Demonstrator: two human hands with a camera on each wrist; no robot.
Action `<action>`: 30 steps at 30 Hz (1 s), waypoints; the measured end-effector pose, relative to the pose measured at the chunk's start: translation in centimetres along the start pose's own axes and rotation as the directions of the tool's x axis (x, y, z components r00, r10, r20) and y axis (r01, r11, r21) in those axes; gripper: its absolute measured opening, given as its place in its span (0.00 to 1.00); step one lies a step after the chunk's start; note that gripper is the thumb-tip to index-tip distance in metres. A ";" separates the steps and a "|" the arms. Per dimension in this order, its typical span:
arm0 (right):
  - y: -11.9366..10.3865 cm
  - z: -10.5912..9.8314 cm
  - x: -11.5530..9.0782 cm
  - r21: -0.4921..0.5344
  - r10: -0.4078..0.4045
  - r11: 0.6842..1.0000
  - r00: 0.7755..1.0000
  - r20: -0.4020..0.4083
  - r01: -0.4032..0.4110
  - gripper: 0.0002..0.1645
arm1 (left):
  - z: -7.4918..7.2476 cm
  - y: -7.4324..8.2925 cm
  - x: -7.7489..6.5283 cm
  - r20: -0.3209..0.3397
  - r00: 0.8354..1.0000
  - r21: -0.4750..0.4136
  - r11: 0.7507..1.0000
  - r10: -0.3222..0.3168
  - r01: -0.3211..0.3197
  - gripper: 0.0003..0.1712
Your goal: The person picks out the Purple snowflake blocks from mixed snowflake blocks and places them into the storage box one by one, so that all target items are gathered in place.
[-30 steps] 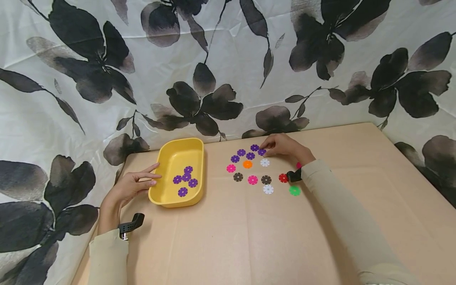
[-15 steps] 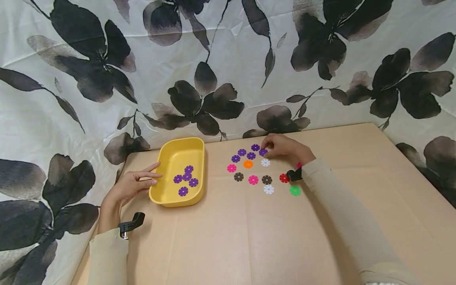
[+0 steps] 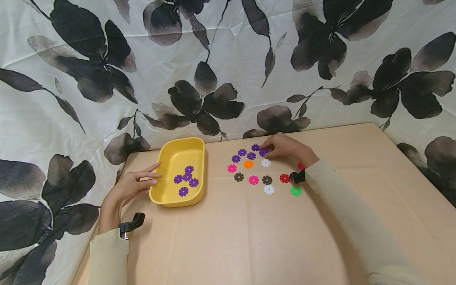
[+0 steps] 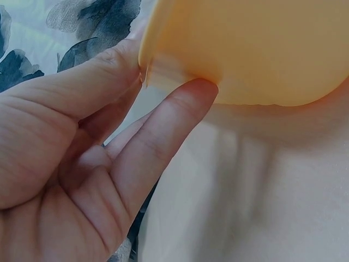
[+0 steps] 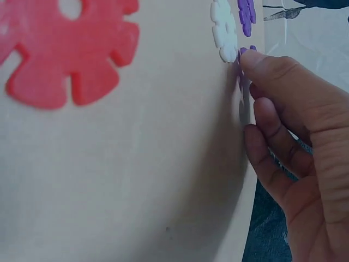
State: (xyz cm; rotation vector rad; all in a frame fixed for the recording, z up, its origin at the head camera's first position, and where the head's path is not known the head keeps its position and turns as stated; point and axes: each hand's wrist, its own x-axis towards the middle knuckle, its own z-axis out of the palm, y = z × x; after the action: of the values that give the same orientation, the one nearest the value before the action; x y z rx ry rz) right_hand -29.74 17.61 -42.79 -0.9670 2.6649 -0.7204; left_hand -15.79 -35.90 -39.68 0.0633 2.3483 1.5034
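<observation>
My left hand (image 3: 130, 186) holds the left rim of a yellow plastic tray (image 3: 201, 190). In the left wrist view one fingertip (image 4: 196, 95) lies against the tray's outer wall. Several purple notched discs (image 3: 183, 191) lie inside the tray. Over at the back of the table, my right hand (image 3: 286, 147) pinches another purple disc (image 3: 263, 152) between thumb and finger, its edge raised. A white disc (image 3: 265, 162) lies just in front of that hand. More purple discs (image 3: 251, 156) lie to its left. In the right wrist view the fingers partly hide the pinched disc (image 5: 244, 51).
Around the right hand lie loose discs: orange (image 3: 248, 164), pink (image 3: 253, 180), dark brown (image 3: 267, 180), red (image 3: 284, 178) and green (image 3: 295, 191). A floral cloth (image 3: 228, 59) rises behind the beige table (image 3: 213, 241), close to its back edge.
The purple disc under my right fingertips has been tipped up slightly, and the right wrist has shifted a little to the right. My left hand and the tray stay put.
</observation>
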 end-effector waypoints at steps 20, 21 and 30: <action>-1.7 -0.6 -1.6 0.091 -0.007 0.996 0.992 -0.126 0.019 0.24 | -0.1 -0.4 0.1 -0.005 1.000 0.010 1.000 0.008 -0.008 0.25; -1.8 -0.6 -1.8 0.095 -0.010 0.995 0.991 -0.136 0.023 0.25 | -0.1 -0.5 0.1 -0.006 1.000 0.013 1.000 0.008 -0.008 0.25; -2.7 -0.6 -2.5 0.181 0.009 0.983 0.984 -0.181 0.024 0.25 | -0.1 -0.4 0.1 -0.012 1.000 0.014 1.000 -0.001 0.001 0.24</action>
State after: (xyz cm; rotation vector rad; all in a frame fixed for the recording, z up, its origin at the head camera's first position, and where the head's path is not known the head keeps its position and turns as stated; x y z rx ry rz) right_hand -26.56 17.69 -40.76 -0.9032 2.6859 -1.0815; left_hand -15.86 -36.13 -40.05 0.0565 2.3678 1.4909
